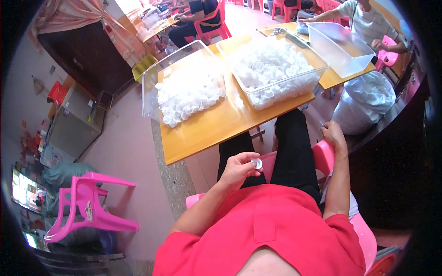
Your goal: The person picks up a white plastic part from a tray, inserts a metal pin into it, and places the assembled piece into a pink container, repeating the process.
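My left hand is closed over my lap, pinching a small round white plastic cap whose hollow side shows. Lower right of the table, beside my right knee, my right hand is closed. A thin tip sticks up from its fingers, too small to name. Ahead of me on the wooden table stand two transparent bins. Many small white caps fill the right bin. The left bin has a heap of similar white pieces, brightly lit.
An empty translucent bin sits at the table's far right, near a seated person. Below it stands a large stuffed plastic bag. A pink chair is on the floor at left. Another seated person works at a far table.
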